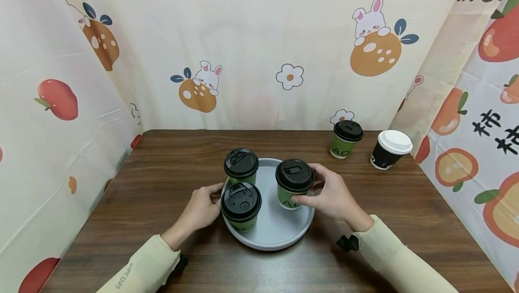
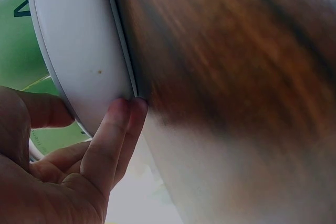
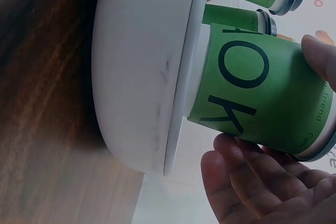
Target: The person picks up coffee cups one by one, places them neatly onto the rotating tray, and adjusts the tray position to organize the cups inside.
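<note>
My right hand point(image 1: 334, 194) grips a green paper cup point(image 1: 294, 196) with a black lid, thumb on one side and fingers on the other. That cup is upright over the right part of a round light-grey plate point(image 1: 271, 239); whether its base touches is hard to tell. On the plate's left part are two more green cups, a rear one point(image 1: 241, 167) and a front one point(image 1: 242, 207), both black-lidded. At the plate's left edge my left hand point(image 1: 202, 207) holds the rim, its thumb point(image 2: 55, 113) at the top edge and fingertips against the outer wall.
Behind on the right of the wooden table point(image 1: 182, 148) stand a green cup with a black lid point(image 1: 345, 139) and a black cup with a white lid point(image 1: 390, 149). Printed cloth point(image 1: 251, 36) hangs along the back and both sides.
</note>
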`<action>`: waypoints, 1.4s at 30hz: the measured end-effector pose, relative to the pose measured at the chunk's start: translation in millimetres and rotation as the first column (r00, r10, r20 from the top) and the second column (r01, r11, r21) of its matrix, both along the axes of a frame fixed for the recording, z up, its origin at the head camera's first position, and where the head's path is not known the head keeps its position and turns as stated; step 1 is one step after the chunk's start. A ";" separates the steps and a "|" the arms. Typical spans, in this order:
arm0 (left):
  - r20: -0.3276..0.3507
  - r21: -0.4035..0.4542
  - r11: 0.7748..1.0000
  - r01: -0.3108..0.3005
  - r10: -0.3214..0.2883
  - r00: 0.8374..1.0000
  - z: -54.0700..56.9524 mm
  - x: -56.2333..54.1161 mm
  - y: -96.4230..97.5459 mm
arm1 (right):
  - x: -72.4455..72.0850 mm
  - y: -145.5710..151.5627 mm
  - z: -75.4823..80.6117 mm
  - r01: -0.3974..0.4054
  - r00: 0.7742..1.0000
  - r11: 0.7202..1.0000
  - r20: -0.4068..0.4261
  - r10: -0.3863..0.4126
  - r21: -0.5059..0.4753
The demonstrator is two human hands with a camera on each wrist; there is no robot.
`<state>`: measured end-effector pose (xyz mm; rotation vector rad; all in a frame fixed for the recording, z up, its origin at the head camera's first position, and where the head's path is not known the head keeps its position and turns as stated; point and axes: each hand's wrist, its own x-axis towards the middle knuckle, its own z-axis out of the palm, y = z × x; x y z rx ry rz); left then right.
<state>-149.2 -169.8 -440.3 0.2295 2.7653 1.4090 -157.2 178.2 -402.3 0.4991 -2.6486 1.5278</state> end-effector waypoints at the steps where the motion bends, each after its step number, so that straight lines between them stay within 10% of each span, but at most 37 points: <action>1: -0.001 -0.001 1.000 0.001 -0.001 1.000 0.0 0.0 0.0 | 0.4 -0.3 -0.3 -0.005 1.000 1.000 0.000 0.005 0.001; 42: -0.005 -0.012 1.000 0.004 -0.005 1.000 -0.8 -1.1 -0.6 | 19.1 -8.1 -11.2 -0.210 0.973 0.974 -0.084 0.217 0.079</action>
